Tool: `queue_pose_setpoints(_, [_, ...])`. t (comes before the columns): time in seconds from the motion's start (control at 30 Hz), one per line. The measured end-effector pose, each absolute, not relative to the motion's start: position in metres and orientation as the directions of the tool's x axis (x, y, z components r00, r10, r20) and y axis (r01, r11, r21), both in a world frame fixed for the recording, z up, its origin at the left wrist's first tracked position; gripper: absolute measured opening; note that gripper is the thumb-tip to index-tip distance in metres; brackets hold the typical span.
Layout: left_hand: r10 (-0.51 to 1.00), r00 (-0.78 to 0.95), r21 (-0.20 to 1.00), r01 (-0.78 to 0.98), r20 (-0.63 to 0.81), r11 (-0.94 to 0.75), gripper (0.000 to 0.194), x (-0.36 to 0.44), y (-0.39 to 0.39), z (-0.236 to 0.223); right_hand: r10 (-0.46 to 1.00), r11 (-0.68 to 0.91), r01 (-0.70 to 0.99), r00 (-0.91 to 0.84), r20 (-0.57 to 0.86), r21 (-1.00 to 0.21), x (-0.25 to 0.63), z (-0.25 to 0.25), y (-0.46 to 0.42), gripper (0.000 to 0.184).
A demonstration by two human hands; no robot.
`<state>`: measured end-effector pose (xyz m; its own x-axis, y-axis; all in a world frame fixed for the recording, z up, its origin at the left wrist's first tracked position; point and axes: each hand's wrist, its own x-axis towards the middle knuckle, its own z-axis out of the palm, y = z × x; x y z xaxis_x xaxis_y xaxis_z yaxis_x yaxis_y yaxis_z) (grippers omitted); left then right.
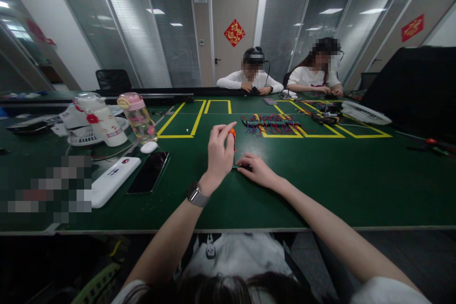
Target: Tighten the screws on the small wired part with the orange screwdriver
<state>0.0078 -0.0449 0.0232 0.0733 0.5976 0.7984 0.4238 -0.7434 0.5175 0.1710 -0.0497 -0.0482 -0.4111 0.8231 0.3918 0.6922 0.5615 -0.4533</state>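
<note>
My left hand (219,151), with a watch (196,193) on its wrist, is raised over the table and closed around an upright orange-handled tool (232,132). Most of that tool is hidden behind the fingers, so its exact kind does not show. Low on the table, my right hand (259,172) pinches a small green circuit board (234,166) from the right. The board lies just under the left hand and is largely covered by the right fingers. Beyond both hands lies a row of small boards with red and blue wires (272,124).
Left of my hands are a black phone (148,172), a white power bank (116,181), a white earbud case (148,147) and two bottles (137,116). Yellow tape (176,136) marks the green table (320,190). Two people (251,78) sit opposite.
</note>
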Motion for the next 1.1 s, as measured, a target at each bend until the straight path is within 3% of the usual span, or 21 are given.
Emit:
queue_pose_setpoints(0.37, [0.563, 0.016, 0.484, 0.490, 0.827, -0.725, 0.024, 0.0100, -0.0439, 0.0234, 0.823, 0.561, 0.696, -0.414, 0.389, -0.447, 0.1716, -0.0497, -0.0488, 0.013])
queue_pose_setpoints(0.63, [0.564, 0.087, 0.499, 0.370, 0.821, -0.784, 0.031, 0.0088, -0.0444, 0.0235, 0.813, 0.575, 0.684, -0.419, 0.404, -0.449, 0.1720, -0.0511, -0.0479, 0.013])
queue_pose_setpoints(0.83, [0.559, 0.039, 0.485, 0.448, 0.828, -0.751, 0.020, 0.0093, -0.0450, 0.0244, 0.816, 0.571, 0.687, -0.413, 0.405, -0.450, 0.1717, -0.0503, -0.0490, 0.012])
queue_pose_setpoints(1.1, [0.572, 0.083, 0.509, 0.368, 0.816, -0.779, 0.030, 0.0097, -0.0444, 0.0235, 0.813, 0.575, 0.686, -0.416, 0.408, -0.447, 0.1715, -0.0508, -0.0482, 0.012])
